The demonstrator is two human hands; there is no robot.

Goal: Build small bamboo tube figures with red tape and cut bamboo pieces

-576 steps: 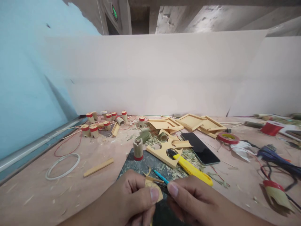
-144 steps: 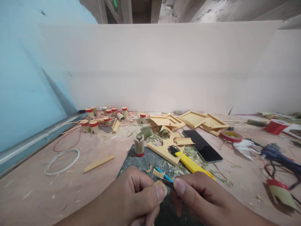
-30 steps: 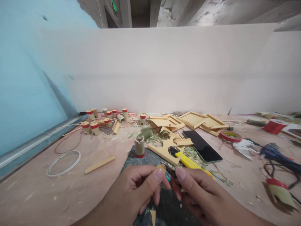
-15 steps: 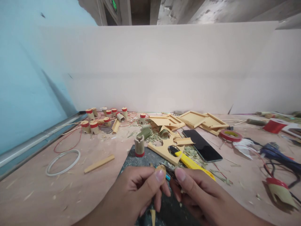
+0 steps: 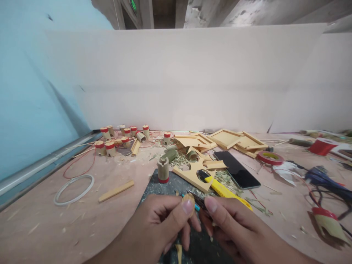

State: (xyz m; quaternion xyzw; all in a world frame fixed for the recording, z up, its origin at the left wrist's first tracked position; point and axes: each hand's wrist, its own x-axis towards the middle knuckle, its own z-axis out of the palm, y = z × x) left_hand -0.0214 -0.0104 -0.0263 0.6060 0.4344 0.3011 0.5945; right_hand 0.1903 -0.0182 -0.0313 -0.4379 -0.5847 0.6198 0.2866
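Observation:
Between the thumb and fingers of my left hand [image 5: 167, 218] is a small round wooden disc [image 5: 190, 198]. My right hand [image 5: 233, 222] pinches a dark, pointed metal tool [image 5: 200, 201] whose tip meets the disc's edge; its exact kind is hidden by the fingers. A bit of blue shows just under the disc. Both hands are over a dark speckled board [image 5: 150, 186]. On its far corner stands a bamboo tube [image 5: 163, 170] with a red band at the bottom. A yellow utility knife [image 5: 224, 189] lies beyond my right fingers, partly over a cut-out wooden sheet [image 5: 192, 175].
Several red-banded bamboo tubes [image 5: 110, 149] stand at the back left, near a white ring [image 5: 74, 190] and a wood strip [image 5: 116, 191]. A phone [image 5: 237, 169], red tape roll [image 5: 270, 158], dark cables [image 5: 324, 183] and wooden frames [image 5: 225, 139] occupy the right and back. Shavings are scattered about.
Very little differs. My left thumb and the disc have shifted slightly; both hands keep their grip in the same place.

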